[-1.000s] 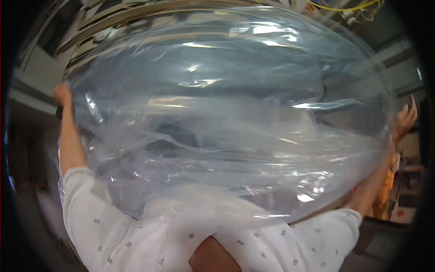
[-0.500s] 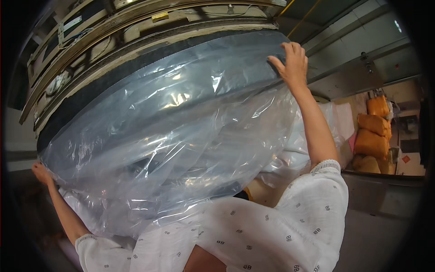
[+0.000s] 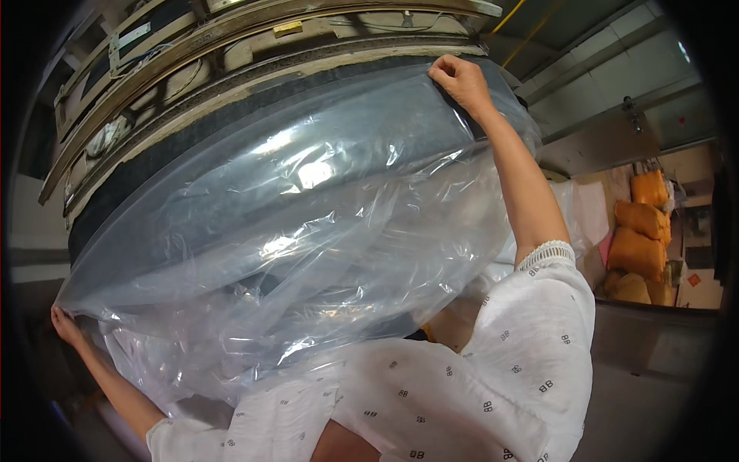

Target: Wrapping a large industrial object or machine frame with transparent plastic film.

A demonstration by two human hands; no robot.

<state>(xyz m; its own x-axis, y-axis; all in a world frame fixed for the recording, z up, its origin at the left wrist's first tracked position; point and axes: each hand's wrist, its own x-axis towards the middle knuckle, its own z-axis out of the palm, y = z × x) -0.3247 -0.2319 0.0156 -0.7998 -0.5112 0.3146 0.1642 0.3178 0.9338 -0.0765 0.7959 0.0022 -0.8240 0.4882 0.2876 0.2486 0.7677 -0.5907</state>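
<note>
A large clear plastic bag (image 3: 308, 231) is stretched in front of me over the end of a dark grey mattress-like slab (image 3: 254, 177). My right hand (image 3: 460, 77) is raised high at the upper right and grips the bag's top edge. My left hand (image 3: 65, 323) is low at the left and pinches the bag's lower corner. Loose folds of the plastic hang down over my white patterned sleeves (image 3: 493, 385).
Stacked wooden-framed slabs (image 3: 192, 69) lean behind the bagged one. Several orange-yellow filled sacks (image 3: 643, 239) are piled at the right by a wall. A grey counter edge (image 3: 654, 339) runs below them.
The bag no longer fills the whole view. It now lies slanted over the slab, with my right hand gone up to the top edge and my left hand down to the lower left.
</note>
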